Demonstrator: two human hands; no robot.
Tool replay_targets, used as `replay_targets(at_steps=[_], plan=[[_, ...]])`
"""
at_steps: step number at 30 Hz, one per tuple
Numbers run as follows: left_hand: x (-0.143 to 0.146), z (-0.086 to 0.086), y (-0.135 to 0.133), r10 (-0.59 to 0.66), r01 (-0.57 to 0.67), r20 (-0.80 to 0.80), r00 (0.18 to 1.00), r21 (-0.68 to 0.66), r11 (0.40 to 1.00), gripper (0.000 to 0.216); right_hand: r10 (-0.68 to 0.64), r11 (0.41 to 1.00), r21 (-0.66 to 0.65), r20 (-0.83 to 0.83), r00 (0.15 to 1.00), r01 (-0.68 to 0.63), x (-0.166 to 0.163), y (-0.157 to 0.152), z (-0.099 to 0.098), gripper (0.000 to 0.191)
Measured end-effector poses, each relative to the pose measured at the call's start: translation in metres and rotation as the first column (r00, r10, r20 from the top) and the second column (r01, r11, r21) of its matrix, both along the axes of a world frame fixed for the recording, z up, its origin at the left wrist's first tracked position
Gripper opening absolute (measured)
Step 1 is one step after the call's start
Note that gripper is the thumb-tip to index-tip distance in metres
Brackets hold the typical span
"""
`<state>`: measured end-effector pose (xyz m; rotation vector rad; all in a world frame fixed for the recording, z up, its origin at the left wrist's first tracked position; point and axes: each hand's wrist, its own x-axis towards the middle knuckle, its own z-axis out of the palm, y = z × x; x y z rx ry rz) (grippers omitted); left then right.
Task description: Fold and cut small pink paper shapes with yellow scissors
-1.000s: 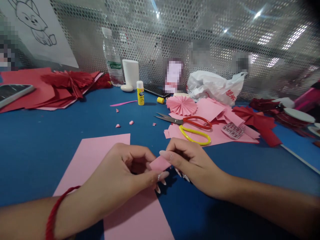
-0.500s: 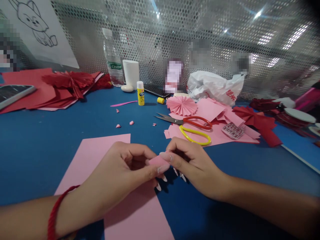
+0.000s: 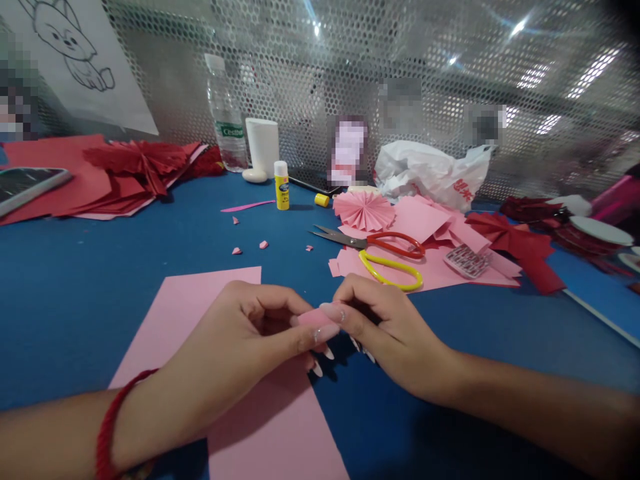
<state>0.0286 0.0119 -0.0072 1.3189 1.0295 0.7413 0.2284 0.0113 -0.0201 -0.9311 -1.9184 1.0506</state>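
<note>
A small piece of pink paper [image 3: 316,317] is pinched between both hands, its far side partly hidden by fingers. My left hand [image 3: 263,327] grips its left part, thumb on top, above a large pink paper sheet [image 3: 270,427] lying on the blue table. On the right end of the piece, my right hand [image 3: 385,333] closes with thumb and forefinger. Just beyond the right hand lie scissors [image 3: 350,240] with one red and one yellow handle, blades slightly apart and pointing left. A pleated pink paper rosette [image 3: 364,211] sits behind them.
A yellow glue stick [image 3: 283,187] stands at the back, its yellow cap [image 3: 321,200] beside it. Pink scraps [image 3: 263,245] dot the table. Red paper [image 3: 70,177] and a phone [image 3: 33,187] lie left. A water bottle [image 3: 227,127] and white plastic bag [image 3: 433,173] stand by the mesh wall.
The fingers shift very slightly around the small pink paper, both hands still holding it in nearly the same place. Nothing else has visibly moved.
</note>
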Motion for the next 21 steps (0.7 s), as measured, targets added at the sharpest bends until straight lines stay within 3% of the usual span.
replay_targets(at_steps=[15,21], plan=[[-0.0018,-0.0007,-0.0005,0.020,-0.017,-0.061,0.998,0.045,0.999,0.016,0.010,0.999,0.051,0.019,1.000,-0.011,0.0005,-0.0001,-0.0022,0.028],[-0.0019,-0.0020,-0.0029,-0.002,0.001,0.003,1.000,0.025,1.000,0.014,0.018,0.998,0.052,0.030,0.999,-0.019,0.0004,0.0003,-0.0029,0.027]])
